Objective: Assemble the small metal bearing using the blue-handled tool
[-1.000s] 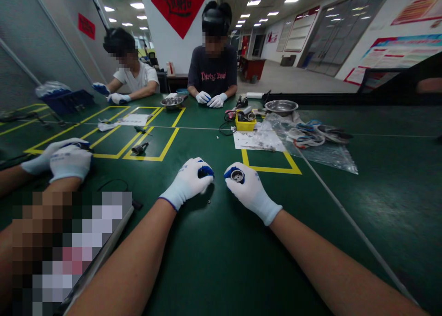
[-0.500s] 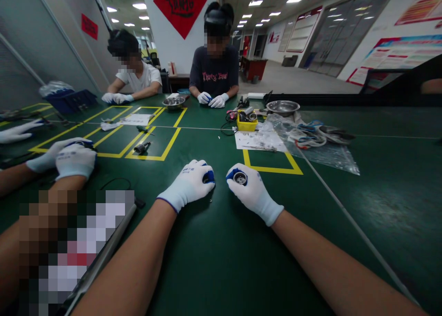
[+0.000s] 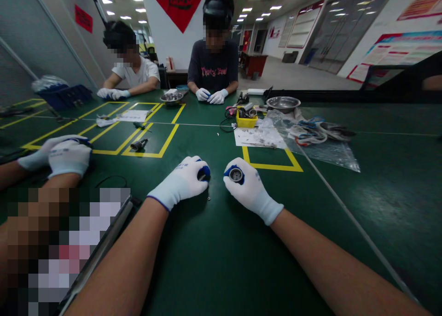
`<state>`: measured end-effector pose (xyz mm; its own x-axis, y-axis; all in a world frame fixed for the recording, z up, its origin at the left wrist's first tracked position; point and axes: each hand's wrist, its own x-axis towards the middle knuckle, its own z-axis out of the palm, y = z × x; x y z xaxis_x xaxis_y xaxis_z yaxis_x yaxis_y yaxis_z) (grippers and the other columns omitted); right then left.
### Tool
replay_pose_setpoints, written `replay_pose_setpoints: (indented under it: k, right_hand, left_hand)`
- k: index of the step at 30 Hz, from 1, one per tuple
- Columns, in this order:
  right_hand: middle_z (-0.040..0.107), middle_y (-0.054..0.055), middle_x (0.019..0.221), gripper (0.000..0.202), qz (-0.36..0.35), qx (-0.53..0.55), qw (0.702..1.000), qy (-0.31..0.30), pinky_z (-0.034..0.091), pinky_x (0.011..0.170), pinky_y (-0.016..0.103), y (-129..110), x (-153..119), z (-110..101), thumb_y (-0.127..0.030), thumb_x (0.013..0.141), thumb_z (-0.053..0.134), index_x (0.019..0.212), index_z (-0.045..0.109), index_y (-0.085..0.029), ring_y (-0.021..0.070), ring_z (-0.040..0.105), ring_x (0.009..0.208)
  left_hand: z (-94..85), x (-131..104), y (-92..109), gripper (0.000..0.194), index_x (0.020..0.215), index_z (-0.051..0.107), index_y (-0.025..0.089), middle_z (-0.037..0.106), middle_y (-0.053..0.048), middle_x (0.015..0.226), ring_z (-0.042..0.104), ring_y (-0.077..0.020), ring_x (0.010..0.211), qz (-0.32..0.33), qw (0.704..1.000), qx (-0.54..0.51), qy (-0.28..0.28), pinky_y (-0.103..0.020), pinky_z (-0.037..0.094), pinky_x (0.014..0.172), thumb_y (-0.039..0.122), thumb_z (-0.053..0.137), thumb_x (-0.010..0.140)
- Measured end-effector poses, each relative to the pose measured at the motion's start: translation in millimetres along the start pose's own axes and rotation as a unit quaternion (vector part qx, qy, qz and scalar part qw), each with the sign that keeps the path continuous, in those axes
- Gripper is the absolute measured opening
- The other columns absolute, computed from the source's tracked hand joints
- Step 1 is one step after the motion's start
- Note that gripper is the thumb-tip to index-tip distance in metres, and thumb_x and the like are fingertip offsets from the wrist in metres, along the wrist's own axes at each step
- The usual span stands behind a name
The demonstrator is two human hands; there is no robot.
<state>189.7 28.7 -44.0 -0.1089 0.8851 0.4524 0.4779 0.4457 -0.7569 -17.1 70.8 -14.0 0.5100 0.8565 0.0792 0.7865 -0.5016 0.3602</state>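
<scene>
My right hand (image 3: 247, 184), in a white glove with blue fingertips, is wrapped around a round cylindrical part (image 3: 236, 175). Its open end faces me, with a pale metal rim and a dark inside. To the left, my left hand (image 3: 186, 178), gloved the same way, has thumb and fingers closed around something dark, mostly covered by the glove. Just below those fingertips shows a tiny pale ring-shaped piece (image 3: 208, 198); whether it is held or lies on the table I cannot tell. A narrow gap separates the two hands, both low over the green table (image 3: 214, 251).
Ahead are a yellow box (image 3: 246, 121) of parts, white paper (image 3: 258, 138) with small bits, a plastic bag (image 3: 331, 155) and a metal bowl (image 3: 283, 104). A dark metal part (image 3: 138, 144) lies left. A co-worker's gloved hands (image 3: 69, 155) are at far left; two people sit opposite.
The view has tilted and shifted slightly. My left hand has moved a little to the left, and the small ring-shaped piece stands out more clearly below it. The right hand keeps its hold.
</scene>
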Motion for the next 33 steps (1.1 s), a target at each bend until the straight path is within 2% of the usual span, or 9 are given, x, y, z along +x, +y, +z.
replay_pose_setpoints:
  k: [6,9,13,18,23,26,29,33]
  right_hand:
    - [0.064,0.003,0.087,0.009,0.010,0.011,1.000,-0.004,0.054,0.076,0.036,2.5,0.4,0.3,-0.023,0.081,0.062,0.087,0.055,-0.024,0.0219,0.066,0.082]
    - [0.065,0.004,0.088,0.010,0.014,0.008,1.000,0.008,0.055,0.079,0.037,4.0,0.4,0.4,-0.022,0.081,0.063,0.088,0.056,-0.024,0.0225,0.066,0.084]
    - [0.067,0.004,0.089,0.008,0.018,0.009,1.000,0.006,0.056,0.080,0.038,4.5,0.8,1.4,-0.023,0.083,0.063,0.090,0.058,-0.024,0.0225,0.067,0.084]
    - [0.067,0.004,0.087,0.008,0.044,0.023,0.999,0.014,0.056,0.079,0.038,1.7,2.8,4.4,-0.029,0.086,0.064,0.089,0.059,-0.024,0.0222,0.066,0.082]
    - [0.066,0.003,0.083,0.010,0.052,0.020,0.998,0.034,0.055,0.076,0.036,-0.7,4.0,6.4,-0.031,0.087,0.064,0.085,0.057,-0.025,0.0217,0.065,0.080]
    - [0.066,0.003,0.083,0.008,0.051,0.012,0.998,0.036,0.055,0.076,0.036,0.6,4.2,5.7,-0.029,0.086,0.063,0.084,0.057,-0.024,0.0216,0.065,0.079]
    - [0.066,0.003,0.085,0.007,0.051,0.000,0.998,0.025,0.055,0.077,0.037,2.6,4.0,4.4,-0.027,0.085,0.063,0.085,0.057,-0.024,0.0219,0.066,0.081]
    - [0.067,0.003,0.086,0.006,0.050,-0.003,0.999,0.013,0.055,0.079,0.037,4.1,3.6,3.8,-0.026,0.083,0.064,0.086,0.058,-0.024,0.0223,0.067,0.083]
  left_hand:
    - [-5.4,1.1,-8.1,0.013,0.090,0.075,0.022,0.070,-0.009,0.105,0.066,-0.0318,0.104,-0.024,1.000,0.006,0.001,-0.046,0.054,0.099,0.030,0.070,0.081]
    - [-5.1,2.6,-6.6,0.015,0.094,0.076,0.021,0.072,-0.009,0.108,0.067,-0.0318,0.105,-0.033,0.999,0.006,0.002,-0.047,0.053,0.101,0.029,0.070,0.083]
    - [-4.0,4.0,-1.1,0.017,0.102,0.072,0.021,0.074,-0.009,0.108,0.069,-0.0291,0.102,-0.049,0.998,-0.027,0.039,-0.045,0.055,0.099,0.029,0.068,0.088]
    - [-0.9,3.8,-3.4,0.017,0.103,0.071,0.021,0.074,-0.010,0.108,0.069,-0.0300,0.103,-0.070,0.997,-0.016,0.038,-0.046,0.055,0.097,0.030,0.068,0.089]
    - [9.9,5.1,-10.5,0.029,0.119,0.072,0.021,0.071,-0.010,0.120,0.063,-0.0295,0.115,-0.037,0.994,-0.042,0.089,-0.046,0.050,0.107,0.031,0.063,0.092]
    - [17.0,8.6,-5.5,0.036,0.128,0.072,0.023,0.068,-0.012,0.124,0.058,-0.0323,0.118,-0.019,0.997,0.006,0.075,-0.049,0.049,0.105,0.033,0.061,0.095]
    - [21.7,13.1,3.5,0.029,0.117,0.077,0.024,0.069,-0.012,0.119,0.058,-0.0345,0.114,-0.021,0.997,0.047,0.058,-0.051,0.049,0.100,0.036,0.062,0.095]
    - [24.9,17.5,10.0,0.017,0.102,0.078,0.025,0.071,-0.009,0.112,0.060,-0.0319,0.110,-0.039,0.996,0.058,0.058,-0.047,0.050,0.098,0.029,0.064,0.094]
